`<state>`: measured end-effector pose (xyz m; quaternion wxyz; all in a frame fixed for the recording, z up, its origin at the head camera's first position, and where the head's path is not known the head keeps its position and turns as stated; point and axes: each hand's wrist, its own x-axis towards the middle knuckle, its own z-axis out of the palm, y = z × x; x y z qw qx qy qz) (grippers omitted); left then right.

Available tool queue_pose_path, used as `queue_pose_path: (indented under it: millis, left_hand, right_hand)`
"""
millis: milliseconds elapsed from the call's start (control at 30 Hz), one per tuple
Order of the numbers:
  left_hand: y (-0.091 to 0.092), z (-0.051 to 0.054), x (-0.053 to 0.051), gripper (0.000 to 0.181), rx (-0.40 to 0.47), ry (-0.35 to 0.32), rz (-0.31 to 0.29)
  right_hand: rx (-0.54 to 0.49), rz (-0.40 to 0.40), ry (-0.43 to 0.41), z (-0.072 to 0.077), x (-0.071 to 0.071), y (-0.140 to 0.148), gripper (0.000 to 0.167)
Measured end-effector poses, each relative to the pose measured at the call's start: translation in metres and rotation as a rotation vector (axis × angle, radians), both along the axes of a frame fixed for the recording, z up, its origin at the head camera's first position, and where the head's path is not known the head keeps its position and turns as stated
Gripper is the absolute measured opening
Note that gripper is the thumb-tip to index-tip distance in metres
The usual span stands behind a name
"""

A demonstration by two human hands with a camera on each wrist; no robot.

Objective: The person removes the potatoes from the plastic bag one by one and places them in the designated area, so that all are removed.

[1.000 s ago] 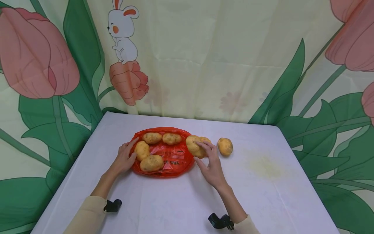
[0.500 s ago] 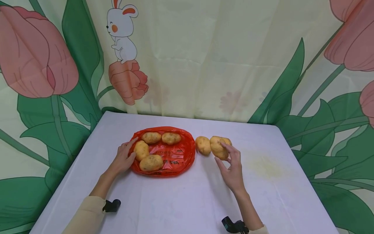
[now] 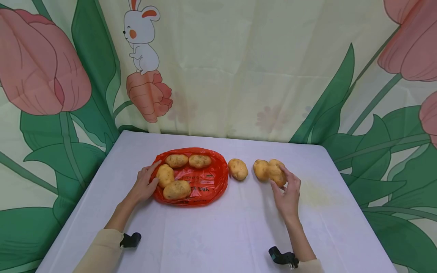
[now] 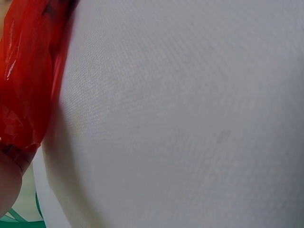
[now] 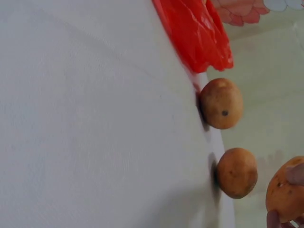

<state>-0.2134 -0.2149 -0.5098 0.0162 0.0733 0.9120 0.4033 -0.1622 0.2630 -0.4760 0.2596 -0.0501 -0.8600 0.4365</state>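
Note:
My right hand (image 3: pixel 287 195) pinches a potato (image 3: pixel 277 175) between thumb and fingers, to the right of two potatoes lying on the table. One loose potato (image 3: pixel 238 169) lies just beside a red plastic bag (image 3: pixel 211 187); the other potato (image 3: pixel 261 169) is right by the held one. In the right wrist view the held potato (image 5: pixel 285 192) appears raised above the tabletop. My left hand (image 3: pixel 145 184) rests against the bag's left rim, thumb and forefinger spread. Several potatoes (image 3: pixel 176 190) lie inside the bag, along its left and far sides.
The white-covered table (image 3: pixel 205 239) ends at a back edge against a printed curtain (image 3: pixel 239 76) with tulips and a rabbit. A faint yellowish stain (image 3: pixel 315 193) marks the cloth to the right of my right hand.
My right hand has carried the potato rightward, away from the bag and past the two loose potatoes. My left hand has stayed at the bag's rim.

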Motion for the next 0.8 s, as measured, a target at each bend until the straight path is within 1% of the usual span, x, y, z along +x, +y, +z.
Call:
queue_pose_path:
  millis: [100, 200, 400, 533, 700, 800]
  left_hand:
    - [0.000, 0.001, 0.001, 0.066, 0.004, -0.004, -0.001]
    - [0.000, 0.002, 0.001, 0.066, 0.003, -0.006, -0.002]
    - [0.000, 0.003, 0.002, 0.065, -0.005, 0.000, -0.005]
    - [0.000, 0.004, 0.003, 0.065, -0.006, 0.001, -0.006]
    - [0.000, 0.005, 0.002, 0.066, -0.006, -0.014, -0.008]
    - [0.000, 0.005, 0.002, 0.066, -0.009, -0.024, -0.005]
  right_hand:
    - [0.021, -0.053, -0.016, -0.005, -0.005, 0.010, 0.058]
    - [0.036, -0.084, -0.038, -0.009, -0.009, 0.019, 0.057]
    - [0.036, -0.113, -0.132, -0.015, -0.019, 0.029, 0.057]
    - [0.064, -0.123, -0.174, -0.018, -0.025, 0.033, 0.056]
    - [0.140, -0.130, -0.178, -0.024, -0.033, 0.039, 0.055]
    - [0.179, -0.128, -0.163, -0.027, -0.036, 0.042, 0.055]
